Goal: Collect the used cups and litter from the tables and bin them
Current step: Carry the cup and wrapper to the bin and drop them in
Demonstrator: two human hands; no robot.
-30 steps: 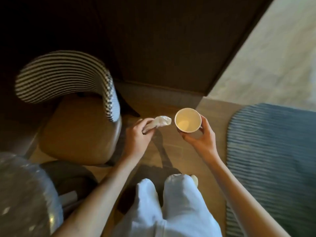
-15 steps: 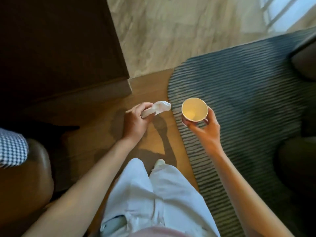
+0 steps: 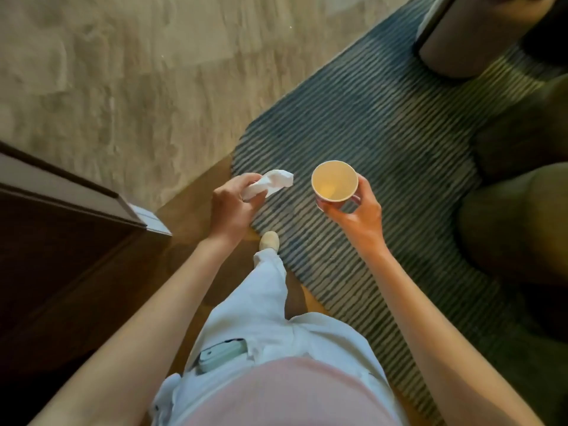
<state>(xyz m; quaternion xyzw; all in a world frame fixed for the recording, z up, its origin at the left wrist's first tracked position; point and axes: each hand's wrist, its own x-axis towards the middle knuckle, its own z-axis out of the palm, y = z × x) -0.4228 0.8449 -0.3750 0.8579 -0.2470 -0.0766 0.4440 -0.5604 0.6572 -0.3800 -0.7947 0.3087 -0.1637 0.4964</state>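
Paper cup [image 3: 334, 181], one only, upright in the air over the striped rug [image 3: 384, 142], gripped round its lower wall by the right hand [image 3: 358, 215]; fingers curl under it, thumb on the far side. Inside pale, yellowish at the bottom; contents can't be told. Pinkish outer wall at the base, no print or logo readable. Crumpled white napkin [image 3: 270, 184], one, pinched in the left hand [image 3: 232, 207], fingers curled round it, its free end sticking out toward the cup; cup and napkin near each other, not touching. No writing on the napkin. Both hands out in front of the body at about the same height. Below: white trousers [image 3: 270, 305], one shoe toe [image 3: 269, 240] at the rug's edge, a pale green device [image 3: 222, 358] in the left pocket, no label legible. Dark wood cabinet [image 3: 61, 241] at left, beige stone floor [image 3: 123, 72] beyond, dark green seat [image 3: 519, 210] at right, grey rounded object [image 3: 467, 35] top right, unclear what.
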